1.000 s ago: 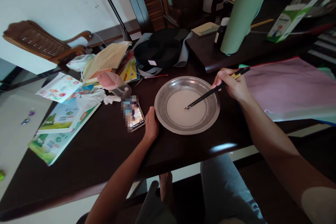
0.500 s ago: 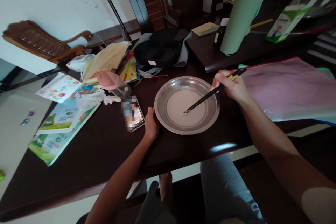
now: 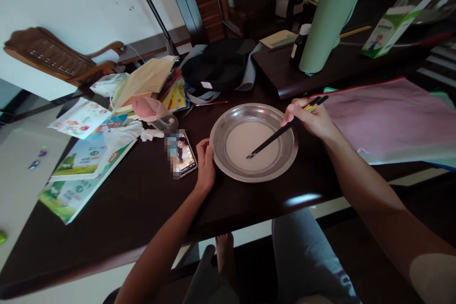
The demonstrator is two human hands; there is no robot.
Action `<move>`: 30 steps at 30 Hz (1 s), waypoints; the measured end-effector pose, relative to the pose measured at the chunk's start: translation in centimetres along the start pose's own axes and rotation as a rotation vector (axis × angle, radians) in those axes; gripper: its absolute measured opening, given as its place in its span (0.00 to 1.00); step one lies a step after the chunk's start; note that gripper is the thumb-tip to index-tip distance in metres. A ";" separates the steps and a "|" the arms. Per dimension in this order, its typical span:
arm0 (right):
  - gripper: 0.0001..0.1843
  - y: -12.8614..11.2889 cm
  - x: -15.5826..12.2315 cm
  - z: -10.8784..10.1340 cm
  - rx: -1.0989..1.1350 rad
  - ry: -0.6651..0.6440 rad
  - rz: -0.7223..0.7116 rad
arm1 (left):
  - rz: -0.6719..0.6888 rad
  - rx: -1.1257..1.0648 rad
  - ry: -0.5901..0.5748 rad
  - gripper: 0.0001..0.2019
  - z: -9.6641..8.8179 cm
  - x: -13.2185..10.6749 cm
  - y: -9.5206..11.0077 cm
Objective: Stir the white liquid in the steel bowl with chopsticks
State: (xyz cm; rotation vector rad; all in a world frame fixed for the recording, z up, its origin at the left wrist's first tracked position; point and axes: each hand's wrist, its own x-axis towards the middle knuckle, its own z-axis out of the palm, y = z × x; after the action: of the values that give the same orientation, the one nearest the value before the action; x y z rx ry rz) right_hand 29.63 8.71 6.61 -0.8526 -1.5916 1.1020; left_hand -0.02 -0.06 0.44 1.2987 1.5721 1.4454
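A round metal basin (image 3: 218, 161) stands on the dark table, with a cloudy whitish liquid (image 3: 242, 140) in its bottom. At its left rim is my left hand (image 3: 205, 166), fingers curled against the edge; part of their grip is hidden behind the rim. Over the right rim, my right hand (image 3: 309, 116) is closed around a pair of black chopsticks (image 3: 272, 139) with gold-coloured upper ends. They slant down to the left, tips in the liquid near the middle. Just left of my left hand lies a phone (image 3: 187, 154) with its screen lit.
Left of the basin are a pink-topped cup (image 3: 151, 110), crumpled tissue (image 3: 123, 135) and booklets (image 3: 78, 166). A black bag (image 3: 217, 69) lies behind. On the right are a pink folder (image 3: 377, 118), green flask (image 3: 331, 19), small dark bottle (image 3: 299, 47) and green-white box (image 3: 388, 33).
My right hand and the chopsticks have shifted slightly left, their tips moving left and a little nearer to me through the liquid. My left hand's fingers have shifted slightly at the rim; the basin stays put.
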 end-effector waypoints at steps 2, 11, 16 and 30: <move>0.20 -0.2 0.0 0.2 -0.041 -0.016 -0.001 | 0.010 -0.034 -0.076 0.25 0.0 -0.1 -0.1; 0.22 -0.1 0.2 0.0 -0.030 0.094 0.000 | 0.100 0.000 -0.279 0.31 -0.2 -0.5 1.3; 0.18 -0.3 0.0 0.3 -0.083 -0.024 -0.022 | 0.103 0.043 -0.247 0.29 -0.2 -0.5 1.3; 0.19 -0.3 0.1 0.2 -0.072 0.038 -0.050 | 0.110 0.030 -0.262 0.27 -0.2 -0.4 1.0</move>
State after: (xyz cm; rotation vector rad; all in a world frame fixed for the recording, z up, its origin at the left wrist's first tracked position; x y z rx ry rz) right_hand 29.41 8.68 6.90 -0.8719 -1.6199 0.9932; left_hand 0.17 -0.58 1.33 1.5444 1.3728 1.2596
